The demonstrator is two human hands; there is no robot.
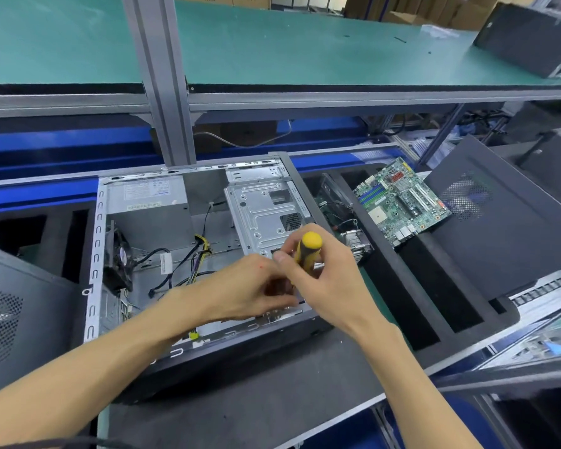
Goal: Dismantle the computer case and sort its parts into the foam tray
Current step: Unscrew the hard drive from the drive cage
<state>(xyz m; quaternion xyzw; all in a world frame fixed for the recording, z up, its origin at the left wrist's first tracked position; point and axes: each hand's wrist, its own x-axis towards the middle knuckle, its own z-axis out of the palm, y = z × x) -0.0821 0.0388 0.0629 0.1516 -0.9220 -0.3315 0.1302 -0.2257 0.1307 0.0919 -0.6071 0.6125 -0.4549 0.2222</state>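
An open computer case (93, 241) lies on its side in front of me. Inside it are a grey power supply (149, 202), a black fan (119, 257), loose cables (188, 270) and a silver drive cage (266, 212). My right hand (324, 280) grips a yellow and black screwdriver (308, 251), held upright over the case's near right corner. My left hand (250, 293) is beside it with fingers curled at the screwdriver's lower end, which they hide. A black foam tray (434, 306) to the right holds a green motherboard (402, 202) and a heatsink (357, 241).
A dark side panel (506, 234) leans on the tray's right side. Another perforated panel (17, 319) lies at the left. An aluminium post (166, 92) rises behind the case, under a green shelf (305, 50) bearing another black case (531, 40).
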